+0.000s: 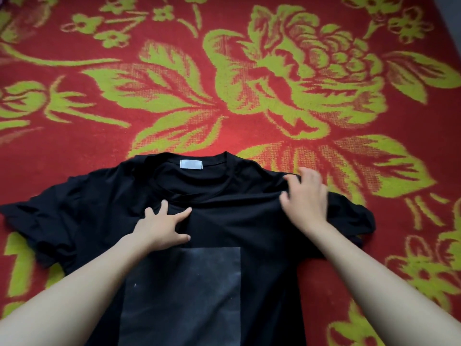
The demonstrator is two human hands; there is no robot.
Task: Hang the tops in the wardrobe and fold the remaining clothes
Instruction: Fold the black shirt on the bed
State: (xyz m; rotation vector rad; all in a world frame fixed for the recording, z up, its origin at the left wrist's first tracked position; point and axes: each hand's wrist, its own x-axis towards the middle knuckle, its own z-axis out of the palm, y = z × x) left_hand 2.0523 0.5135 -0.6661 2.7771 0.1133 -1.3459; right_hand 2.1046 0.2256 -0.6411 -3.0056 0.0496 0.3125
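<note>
A black T-shirt (224,221) lies face up on the red blanket, collar away from me, with a grey rectangle printed on its chest and a white label inside the neck. My left hand (162,227) presses flat on the chest just below the collar, fingers spread. My right hand (304,196) is at the shirt's right shoulder, where its fingers gather the cloth into a ridge. Both sleeves lie spread out and rumpled at the sides.
The shirt rests on a red blanket (224,71) with a large yellow-green flower pattern that fills the view. No other clothes or hangers show. A sliver of grey surface (452,18) appears at the top right corner.
</note>
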